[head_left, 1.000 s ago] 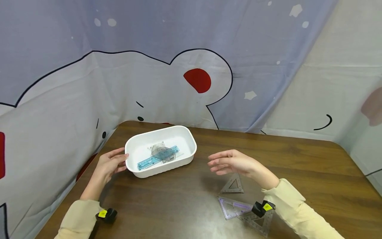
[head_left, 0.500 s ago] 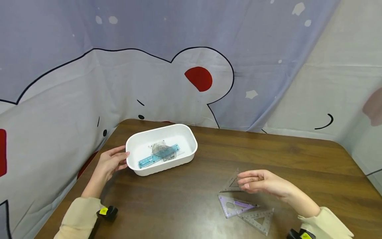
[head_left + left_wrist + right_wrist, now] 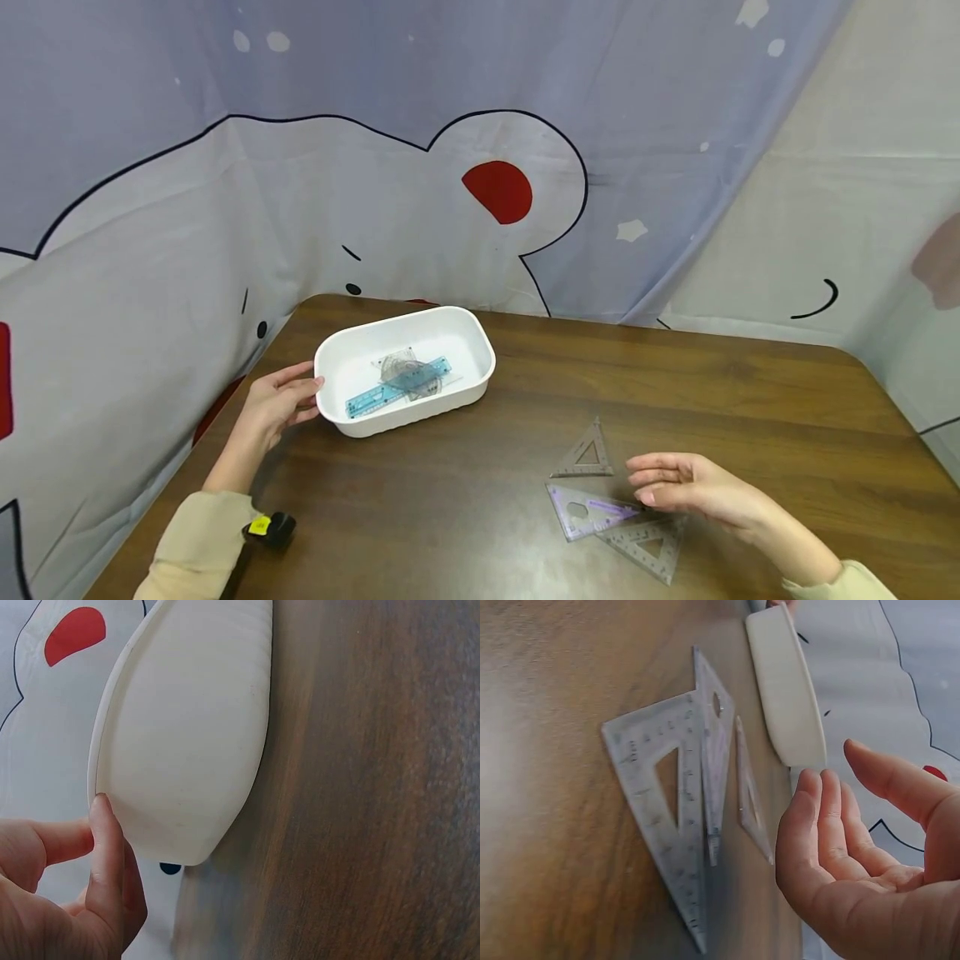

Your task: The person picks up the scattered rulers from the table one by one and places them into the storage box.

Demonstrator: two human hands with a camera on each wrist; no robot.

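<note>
At the left end of a white plastic basket (image 3: 352, 427), my left hand (image 3: 273, 408) pinches the rim between thumb and fingers. The left wrist view shows the fingertips at the edge of the basket wall (image 3: 187, 727). Inside lie a blue ruler (image 3: 367, 402) and a clear protractor (image 3: 401, 367), overlapping other clear pieces. My right hand (image 3: 697, 487) hangs over the right side of the table with nothing in it, fingers loosely bent. Near it lie a small clear set square (image 3: 564, 472), a purple-marked set square (image 3: 562, 518) and a larger clear set square (image 3: 649, 787), the last two overlapping.
A brown wooden table (image 3: 450, 517) carries everything. Behind and to the left hangs a printed curtain (image 3: 360, 208), close to the table's back and left edges. The basket stands near the back left of the table.
My right hand has moved right and toward me, from beside the basket to the set squares. My left hand stays on the basket rim.
</note>
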